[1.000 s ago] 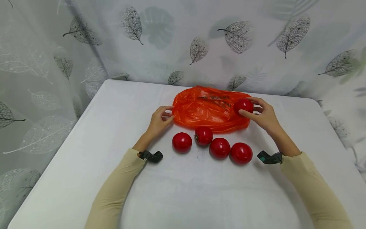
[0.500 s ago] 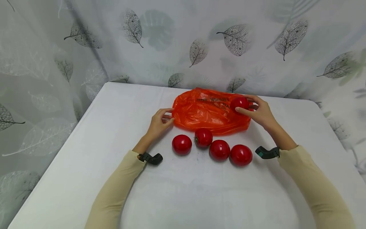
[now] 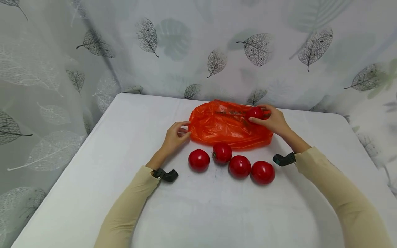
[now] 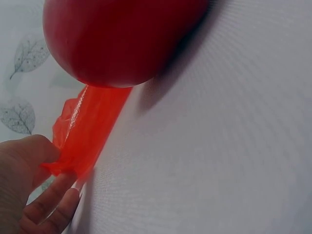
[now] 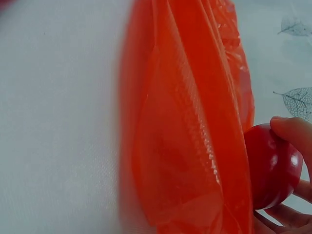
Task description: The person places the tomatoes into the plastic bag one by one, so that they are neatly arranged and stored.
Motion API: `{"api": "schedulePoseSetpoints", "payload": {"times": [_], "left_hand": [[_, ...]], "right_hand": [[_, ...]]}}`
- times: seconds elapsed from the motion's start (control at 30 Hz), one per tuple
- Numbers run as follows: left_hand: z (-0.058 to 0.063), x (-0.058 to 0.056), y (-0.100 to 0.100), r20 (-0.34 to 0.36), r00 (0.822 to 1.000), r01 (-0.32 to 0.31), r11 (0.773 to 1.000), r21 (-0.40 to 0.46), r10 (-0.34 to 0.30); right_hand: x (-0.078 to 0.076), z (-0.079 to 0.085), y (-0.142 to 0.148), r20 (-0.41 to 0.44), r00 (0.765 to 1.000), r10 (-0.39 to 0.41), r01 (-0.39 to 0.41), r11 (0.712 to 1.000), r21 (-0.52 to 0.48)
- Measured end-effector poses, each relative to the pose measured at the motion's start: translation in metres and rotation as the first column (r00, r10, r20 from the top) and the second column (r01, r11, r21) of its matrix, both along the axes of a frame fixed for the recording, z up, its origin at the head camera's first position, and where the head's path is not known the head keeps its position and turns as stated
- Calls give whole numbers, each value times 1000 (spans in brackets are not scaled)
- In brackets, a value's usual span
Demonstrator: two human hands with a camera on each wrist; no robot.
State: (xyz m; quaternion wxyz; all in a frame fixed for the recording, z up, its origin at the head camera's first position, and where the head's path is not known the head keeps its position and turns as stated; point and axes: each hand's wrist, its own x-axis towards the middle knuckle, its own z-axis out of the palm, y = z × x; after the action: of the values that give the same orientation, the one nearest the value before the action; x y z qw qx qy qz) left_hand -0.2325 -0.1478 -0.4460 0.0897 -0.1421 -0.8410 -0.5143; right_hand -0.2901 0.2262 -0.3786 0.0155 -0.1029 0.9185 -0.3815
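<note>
An orange-red plastic bag (image 3: 214, 127) with dark print lies near the back of the table. At its left end my left hand (image 3: 174, 138) pinches the bag's edge between thumb and fingers. My right hand (image 3: 275, 121) grips a tomato (image 3: 254, 113) over the right part of the bag. In the right wrist view this tomato (image 5: 273, 168) sits right by the bag's upper edge (image 5: 234, 97), partly behind it. In front of the bag lie several more tomatoes: one at the left (image 3: 199, 160), one with its green stem showing (image 3: 222, 153), and others to the right (image 3: 240, 166).
A white table (image 3: 198, 213) carries everything. Behind it and at the left hangs a pale curtain (image 3: 186, 51) with leaf prints. A dark wrist device (image 3: 169, 175) is worn on the left arm, and a similar one (image 3: 283, 159) on the right.
My right hand has carried its tomato leftward over the bag. The left hand stays at the bag's left end. The whole view has shifted slightly, with the scene lower in the frame.
</note>
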Motion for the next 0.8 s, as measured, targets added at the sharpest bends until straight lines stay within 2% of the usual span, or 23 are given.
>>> {"api": "schedulePoseSetpoints", "payload": {"times": [0.27, 0.5, 0.8], "left_hand": [[0, 1, 1, -8, 1000, 3, 1000, 11, -3], [1, 3, 2, -11, 1000, 9, 1000, 16, -9], [2, 4, 2, -11, 1000, 12, 1000, 27, -12]], "right_hand": [[-8, -6, -1, 7, 1000, 20, -21, 1000, 20], [-14, -15, 0, 47, 999, 28, -30, 998, 50], [-16, -16, -5, 75, 996, 51, -57, 994, 89]]}}
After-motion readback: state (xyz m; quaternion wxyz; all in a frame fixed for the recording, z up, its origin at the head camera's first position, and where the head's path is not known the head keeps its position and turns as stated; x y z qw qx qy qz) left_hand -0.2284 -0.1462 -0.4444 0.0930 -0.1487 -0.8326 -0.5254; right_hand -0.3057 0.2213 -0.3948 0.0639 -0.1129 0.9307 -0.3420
